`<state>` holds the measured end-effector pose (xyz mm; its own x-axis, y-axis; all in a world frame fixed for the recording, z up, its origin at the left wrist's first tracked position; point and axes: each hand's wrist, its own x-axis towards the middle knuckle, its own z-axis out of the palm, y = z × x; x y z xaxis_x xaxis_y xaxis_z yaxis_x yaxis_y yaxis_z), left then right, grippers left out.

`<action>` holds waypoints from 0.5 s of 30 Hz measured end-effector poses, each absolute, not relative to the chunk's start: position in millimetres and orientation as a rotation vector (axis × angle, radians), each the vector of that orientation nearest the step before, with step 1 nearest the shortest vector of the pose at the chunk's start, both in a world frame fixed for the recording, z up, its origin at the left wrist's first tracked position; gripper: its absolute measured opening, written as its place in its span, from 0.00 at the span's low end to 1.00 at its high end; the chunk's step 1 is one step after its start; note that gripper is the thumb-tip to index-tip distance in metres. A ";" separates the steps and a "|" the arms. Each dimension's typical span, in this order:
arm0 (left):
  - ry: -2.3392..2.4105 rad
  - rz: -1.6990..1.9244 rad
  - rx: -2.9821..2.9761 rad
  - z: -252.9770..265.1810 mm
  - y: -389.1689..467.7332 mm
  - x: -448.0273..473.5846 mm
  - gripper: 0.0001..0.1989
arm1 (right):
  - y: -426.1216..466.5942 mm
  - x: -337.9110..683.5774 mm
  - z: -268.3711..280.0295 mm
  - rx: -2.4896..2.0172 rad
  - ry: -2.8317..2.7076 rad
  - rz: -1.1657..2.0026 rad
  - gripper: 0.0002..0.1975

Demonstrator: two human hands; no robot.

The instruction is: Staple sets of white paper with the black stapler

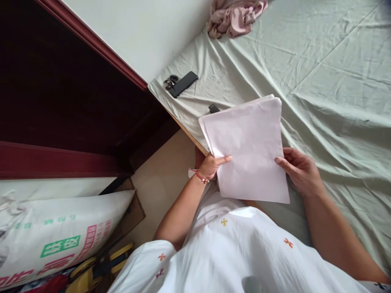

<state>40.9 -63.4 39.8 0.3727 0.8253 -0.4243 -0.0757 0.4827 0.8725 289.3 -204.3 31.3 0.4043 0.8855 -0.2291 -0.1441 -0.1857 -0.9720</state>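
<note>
A stack of white paper sheets (249,150) is held up in front of me, above the edge of the bed. My left hand (210,166) grips its left side, the thumb lying on top and the fingers hidden underneath. At the right edge, my right hand (301,171) pinches the sheets between thumb and fingers. The top sheet looks blank and slightly creased. Behind the stack's upper left edge, a small black object (214,108) lies on the bed, partly covered from view.
A pale green sheet (330,53) covers the bed. On it lie a black phone-like object (184,84), a bunch of keys (171,81) and a crumpled pink cloth (235,18). A printed white sack (61,232) stands at lower left, near yellow sandals (84,278).
</note>
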 end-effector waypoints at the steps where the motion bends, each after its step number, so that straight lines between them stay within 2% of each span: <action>1: 1.007 0.688 0.921 39.5 -63.2 43.5 0.26 | -204.8 289.4 29.9 -1.492 -0.697 1.042 0.18; 9: 0.872 0.791 0.840 29.6 -62.5 43.7 0.22 | -206.3 289.7 24.2 -1.663 -0.675 0.891 0.16; 15: 0.943 0.943 0.921 23.1 -65.8 54.8 0.21 | -204.4 291.5 27.4 -1.711 -0.668 0.822 0.18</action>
<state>54.8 -65.8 23.1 0.2895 0.9281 -0.2342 -0.2341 0.3059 0.9228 291.5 -204.4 27.4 0.6047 0.7722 -0.1952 0.0340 -0.2699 -0.9623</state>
